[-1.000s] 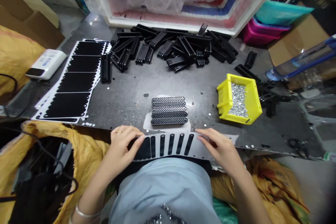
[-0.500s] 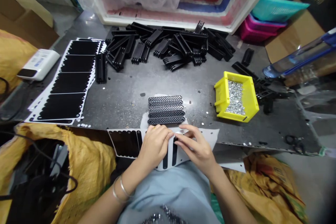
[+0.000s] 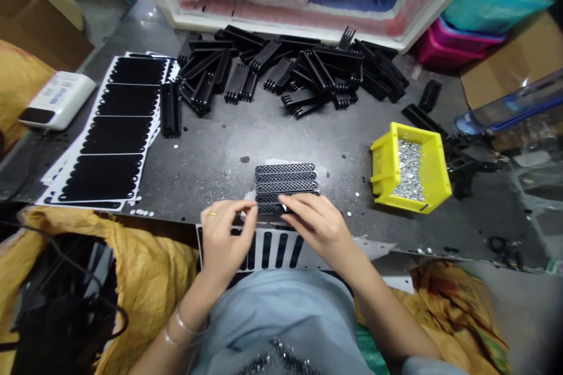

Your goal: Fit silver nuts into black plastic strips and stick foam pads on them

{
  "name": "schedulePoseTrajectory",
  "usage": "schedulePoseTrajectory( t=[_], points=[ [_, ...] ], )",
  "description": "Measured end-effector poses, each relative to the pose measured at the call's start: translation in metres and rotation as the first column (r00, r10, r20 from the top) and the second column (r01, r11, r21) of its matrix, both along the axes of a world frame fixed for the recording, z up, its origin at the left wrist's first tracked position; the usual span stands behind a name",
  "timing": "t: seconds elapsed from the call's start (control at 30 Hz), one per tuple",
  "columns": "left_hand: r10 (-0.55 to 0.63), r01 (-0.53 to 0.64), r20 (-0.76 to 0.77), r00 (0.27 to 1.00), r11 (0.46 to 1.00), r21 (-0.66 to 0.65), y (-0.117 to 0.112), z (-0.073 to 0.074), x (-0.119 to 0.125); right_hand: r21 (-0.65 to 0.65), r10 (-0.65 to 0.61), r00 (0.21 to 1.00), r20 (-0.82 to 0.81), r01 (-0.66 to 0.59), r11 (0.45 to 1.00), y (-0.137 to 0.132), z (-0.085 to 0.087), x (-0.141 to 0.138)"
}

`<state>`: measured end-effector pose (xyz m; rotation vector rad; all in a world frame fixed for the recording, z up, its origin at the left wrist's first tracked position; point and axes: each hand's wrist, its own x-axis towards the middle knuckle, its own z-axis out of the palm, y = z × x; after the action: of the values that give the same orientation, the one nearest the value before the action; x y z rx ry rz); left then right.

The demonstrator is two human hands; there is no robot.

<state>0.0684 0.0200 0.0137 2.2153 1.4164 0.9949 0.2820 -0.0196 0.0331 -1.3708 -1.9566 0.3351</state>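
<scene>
Five mesh strips point(image 3: 285, 188) sit stacked near the table point(image 3: 211, 170)'s near edge, the lowest under both hands. Left hand point(image 3: 224, 240) and right hand point(image 3: 314, 225) have narrow grips there, hold unclear. Slotted sheet point(image 3: 268, 249) lies below. Black comb pile point(image 3: 290, 67) remains at far edge; yellow bin point(image 3: 382, 170) right.

A yellow plastic bin point(image 3: 387, 173) of small silver fasteners point(image 3: 409, 170) sits on a grey metal counter point(image 3: 211, 176) near a heap of black plastic parts point(image 3: 290, 70), with pink and teal baskets point(image 3: 461, 29) stacked beyond.
</scene>
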Motion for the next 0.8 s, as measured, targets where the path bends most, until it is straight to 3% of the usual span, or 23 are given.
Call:
schedulePoseTrajectory(
  t=[0.07,0.23,0.37,0.6,0.67,0.8],
  points=[
    [0.042,-0.043,-0.011,0.999,0.989,-0.143,0.012,0.005,-0.014,0.029,0.075,0.995,0.065,-0.077,0.997,0.013,-0.005,-0.012],
    [-0.061,0.068,0.032,0.998,0.922,-0.380,0.024,0.003,-0.021,-0.007,0.135,0.987,0.083,-0.135,0.991,0.024,-0.011,-0.018],
    [-0.064,0.094,0.084,0.994,0.904,-0.418,0.024,0.000,-0.015,-0.064,0.142,0.984,0.103,-0.136,0.989,0.024,-0.010,-0.019],
    [-0.068,0.107,0.101,0.993,0.884,-0.455,0.028,-0.003,-0.013,-0.041,0.134,0.972,0.192,-0.129,0.991,0.024,-0.005,-0.017],
    [-0.059,0.098,0.097,0.993,0.881,-0.463,0.028,-0.004,-0.013,-0.086,0.103,0.984,0.142,-0.091,0.992,0.018,0.000,-0.004],
    [-0.060,0.101,0.102,0.993,0.882,-0.460,0.028,-0.004,-0.013,-0.306,-0.046,0.992,-0.121,0.007,0.952,0.003,0.006,0.030]
  ],
)
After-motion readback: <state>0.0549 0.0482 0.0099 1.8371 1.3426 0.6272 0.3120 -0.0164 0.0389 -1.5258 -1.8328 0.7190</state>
